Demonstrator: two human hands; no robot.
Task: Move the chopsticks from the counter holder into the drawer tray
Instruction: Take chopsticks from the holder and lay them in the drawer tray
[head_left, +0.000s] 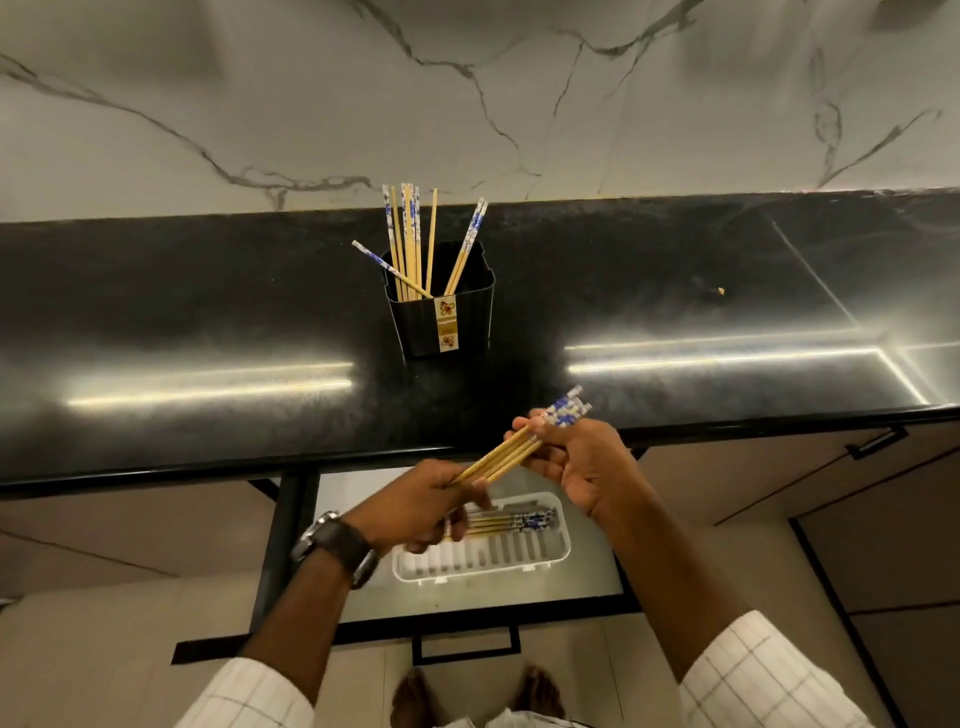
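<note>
**Both hands at the front edge of the counter, above the open drawer.** The left hand (421, 506), which wears a wristwatch (335, 545), has its fingers curled round the plain wooden tip end of a bundle of chopsticks (511, 452). The right hand (576, 467) pinches the same bundle higher up between thumb and bent fingers, just below the blue-and-white patterned ends. The bundle slants up to the right, and its patterned ends reach over the front edge of the black counter (208, 312).

Directly beneath the hands, the drawer (374, 597) stands pulled out and holds 1 white slotted tray (498, 553). Several tray chopsticks (514, 519) lie side by side along the tray's far long side, patterned ends to the right. The left hand partly covers their tips.

The black ribbed holder (441, 306) bears a gold label and stands upright about midway between the front and back edges of the counter, well apart from the hands. It contains the remaining chopsticks (410, 234), most of them near upright. 1 leans out over the left rim and 2 lean to the right. A marble wall (467, 104) rises from the back edge of the counter.
</note>
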